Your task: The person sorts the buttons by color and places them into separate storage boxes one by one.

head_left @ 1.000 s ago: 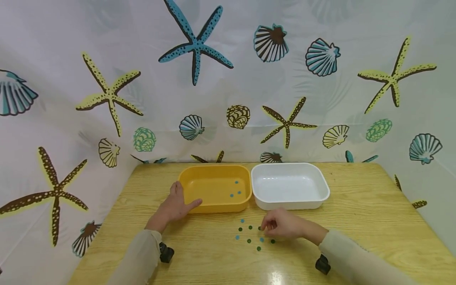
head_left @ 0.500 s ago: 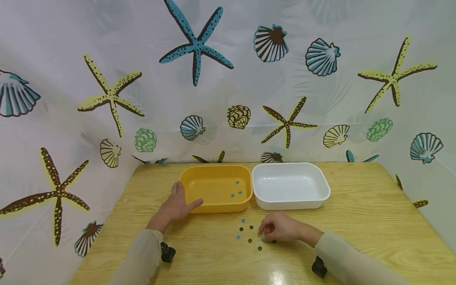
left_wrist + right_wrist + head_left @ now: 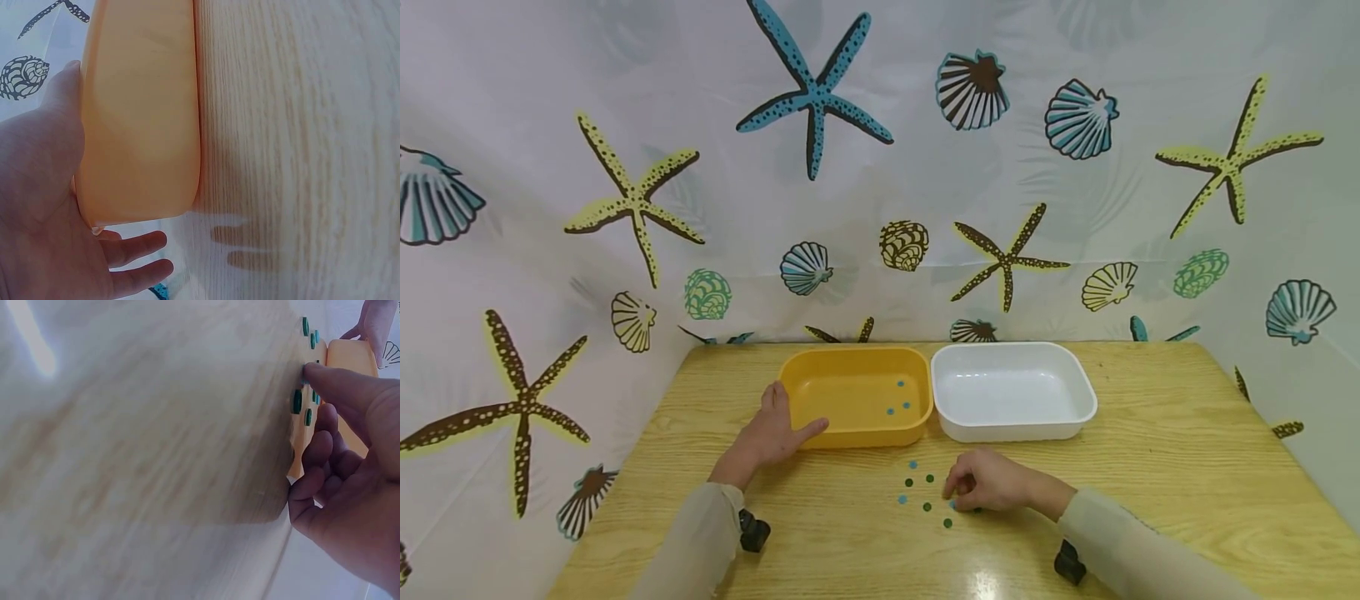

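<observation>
At the left, my left hand (image 3: 772,432) rests on the near left corner of a yellow tray (image 3: 853,437). Its thumb lies over the front rim, and the fingers reach along the end wall, fairly straight in the left wrist view. My right hand (image 3: 992,481) is low over the table among small round discs. Its thumb tip is right at a blue disc (image 3: 953,504), and the bent index finger stands apart from the thumb. Green discs (image 3: 297,401) show beside those fingertips in the right wrist view. One green disc (image 3: 977,509) is mostly hidden under the hand.
A white tray (image 3: 1015,432) stands against the yellow one, on its right. Three blue discs (image 3: 900,384) lie inside the yellow tray. Several green and blue discs (image 3: 927,507) are scattered on the wooden table (image 3: 850,533). A shell-patterned cloth (image 3: 880,175) hangs behind.
My right hand has shifted slightly left and toward me, its thumb now at the blue disc. The green disc formerly at its fingertips is covered. My left hand keeps its place.
</observation>
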### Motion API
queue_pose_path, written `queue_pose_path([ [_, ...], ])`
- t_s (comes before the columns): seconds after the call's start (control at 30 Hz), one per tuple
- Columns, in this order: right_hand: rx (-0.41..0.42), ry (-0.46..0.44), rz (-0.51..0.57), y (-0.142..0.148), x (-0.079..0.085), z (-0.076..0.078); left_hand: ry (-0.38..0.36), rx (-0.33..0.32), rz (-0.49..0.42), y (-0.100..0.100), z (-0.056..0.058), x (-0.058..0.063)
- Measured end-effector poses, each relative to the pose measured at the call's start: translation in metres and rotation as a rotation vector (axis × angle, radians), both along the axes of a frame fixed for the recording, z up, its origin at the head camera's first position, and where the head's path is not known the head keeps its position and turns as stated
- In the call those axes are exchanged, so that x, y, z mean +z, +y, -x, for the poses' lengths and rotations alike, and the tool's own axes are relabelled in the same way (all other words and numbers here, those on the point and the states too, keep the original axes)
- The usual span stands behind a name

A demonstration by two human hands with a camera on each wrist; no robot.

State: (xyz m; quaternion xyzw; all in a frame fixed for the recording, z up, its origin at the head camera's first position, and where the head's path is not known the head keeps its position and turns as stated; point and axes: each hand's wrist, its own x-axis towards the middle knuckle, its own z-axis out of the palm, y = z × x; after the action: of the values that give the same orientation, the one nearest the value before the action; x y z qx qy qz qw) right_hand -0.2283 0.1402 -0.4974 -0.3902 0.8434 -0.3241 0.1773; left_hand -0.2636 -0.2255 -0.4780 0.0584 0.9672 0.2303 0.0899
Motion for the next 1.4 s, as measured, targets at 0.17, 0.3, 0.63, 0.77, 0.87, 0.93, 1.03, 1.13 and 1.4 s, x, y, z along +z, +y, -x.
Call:
queue_pose_path([
  [0.17, -0.003, -0.019, -0.003, -0.0005, 0.0021, -0.0015, -0.006, 0.006, -0.004, 0.0000, -0.0001, 0.0011],
  [0.3, -0.009, -0.020, -0.003, -0.0006, 0.0024, -0.0021, -0.015, 0.012, -0.009, 0.0004, -0.0007, 0.0017],
  [0.63, -0.006, 0.000, -0.002, -0.0001, 0.0002, -0.0014, -0.014, 0.009, -0.001, 0.0005, -0.0023, 0.0030],
  [0.77, -0.006, -0.003, 0.002, 0.0000, 0.0006, -0.0014, -0.011, 0.010, 0.001, 0.0004, -0.0014, 0.0025],
  [0.87, -0.005, -0.017, 0.007, 0.0000, -0.0001, -0.0007, -0.007, 0.009, 0.008, 0.0000, -0.0005, 0.0018],
  [0.93, -0.003, -0.026, 0.011, 0.0002, -0.0007, -0.0003, -0.005, 0.007, 0.011, -0.0002, -0.0002, 0.0016],
  [1.03, -0.003, -0.037, 0.011, 0.0007, -0.0022, 0.0007, -0.006, 0.007, 0.009, 0.0000, -0.0006, 0.0022],
  [1.13, -0.006, -0.043, 0.007, 0.0014, -0.0034, 0.0013, -0.011, 0.008, 0.005, 0.0005, -0.0017, 0.0034],
  [1.4, -0.040, -0.096, 0.006, 0.0033, -0.0026, 0.0023, -0.021, 0.013, 0.003, 0.0011, -0.0030, 0.0058],
])
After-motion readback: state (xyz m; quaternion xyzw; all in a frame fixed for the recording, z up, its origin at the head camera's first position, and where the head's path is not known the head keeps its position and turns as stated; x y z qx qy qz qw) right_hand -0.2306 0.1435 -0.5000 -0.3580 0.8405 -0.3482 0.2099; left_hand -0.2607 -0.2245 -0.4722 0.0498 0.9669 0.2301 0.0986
